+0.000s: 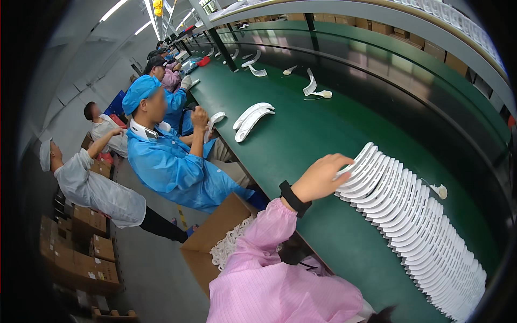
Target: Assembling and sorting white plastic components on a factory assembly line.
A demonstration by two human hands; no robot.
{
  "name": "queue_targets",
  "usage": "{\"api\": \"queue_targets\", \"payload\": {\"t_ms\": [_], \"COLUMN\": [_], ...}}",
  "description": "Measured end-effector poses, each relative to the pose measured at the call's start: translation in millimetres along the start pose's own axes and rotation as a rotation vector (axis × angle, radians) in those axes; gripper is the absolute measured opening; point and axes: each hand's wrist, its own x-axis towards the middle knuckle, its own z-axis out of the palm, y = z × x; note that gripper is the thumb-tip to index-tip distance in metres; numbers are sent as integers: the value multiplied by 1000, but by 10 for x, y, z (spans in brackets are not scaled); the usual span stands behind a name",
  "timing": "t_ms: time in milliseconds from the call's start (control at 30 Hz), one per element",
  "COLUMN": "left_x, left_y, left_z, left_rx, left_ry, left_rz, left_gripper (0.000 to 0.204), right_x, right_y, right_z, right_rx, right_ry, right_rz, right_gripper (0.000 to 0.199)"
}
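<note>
My left hand point(322, 176), in a pink sleeve with a black wristband point(294, 198), reaches over the green workbench to the far end of a long row of white curved plastic pieces point(412, 231). Its fingers bend over the end piece point(344, 176) and close on its upper edge; the thumb is hidden. The pieces stand nested closely against each other, curving toward the lower right. Each has slots along its band. My right hand does not show.
Two similar white pieces point(253, 119) lie farther up the green bench point(301, 140). A cardboard box point(202, 245) of small white rings stands beside my arm. A co-worker in blue point(167, 167) handles a white piece at left. A shelf point(431, 29) runs above the bench.
</note>
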Motion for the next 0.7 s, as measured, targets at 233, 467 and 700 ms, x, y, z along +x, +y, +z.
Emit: {"api": "queue_targets", "payload": {"t_ms": [233, 467, 700], "left_x": [135, 69, -126], "left_y": [1647, 2154, 2733], "left_z": [-593, -531, 14], "left_rx": [-563, -802, -903], "left_ry": [-45, 239, 871], "left_rz": [1052, 1063, 867], "left_gripper": [13, 10, 20], "right_x": [31, 27, 190], "right_y": [113, 337, 962], "right_z": [-53, -71, 6], "right_rx": [-190, -111, 137], "right_ry": [34, 4, 35], "right_rz": [-106, -149, 56], "right_gripper": [32, 32, 39]}}
